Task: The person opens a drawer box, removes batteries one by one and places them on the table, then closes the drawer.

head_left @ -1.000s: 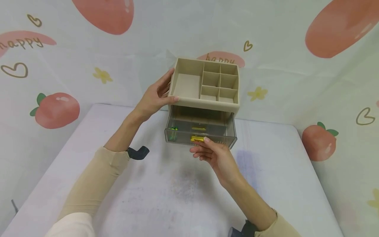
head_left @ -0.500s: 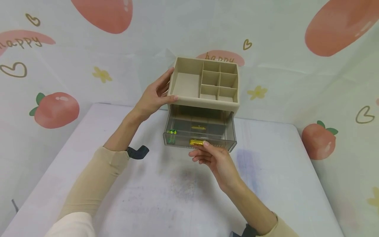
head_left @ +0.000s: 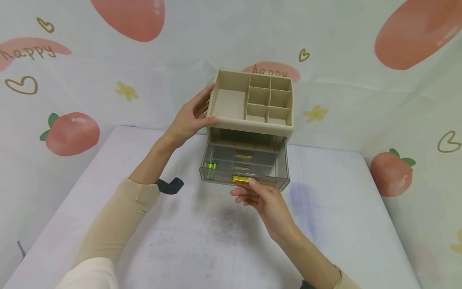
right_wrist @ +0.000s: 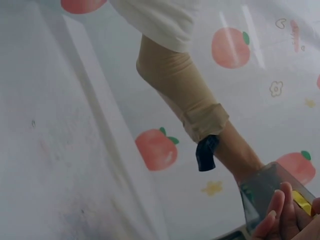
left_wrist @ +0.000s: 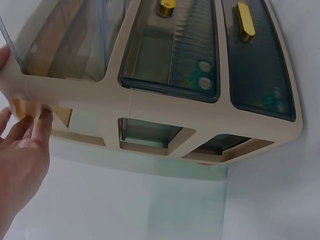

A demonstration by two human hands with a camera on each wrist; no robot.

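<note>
A beige desktop organizer [head_left: 252, 127] with several open compartments on top stands toward the back of the table. My left hand [head_left: 187, 120] grips its left side, thumb on the front rim; in the left wrist view the fingers curl into a side opening. The top drawer [head_left: 221, 176], smoky and see-through, stands pulled out. Its gold handle [head_left: 240, 179] is pinched by my right hand [head_left: 270, 204], the thumb on its right end. Small green-and-yellow batteries [head_left: 210, 165] stand in the drawer's left corner. The inside of the organizer behind the drawer is dark.
Two lower drawers, the middle one [left_wrist: 192, 55] and the bottom one [left_wrist: 257, 65], are closed, with round-ended green things dimly visible inside. The white table [head_left: 173, 241] extends around the organizer. A fruit-patterned backdrop [head_left: 173, 52] hangs behind and at both sides.
My right hand has drawn the top drawer farther out toward me, and more of the batteries shows. My left hand keeps its hold on the organizer.
</note>
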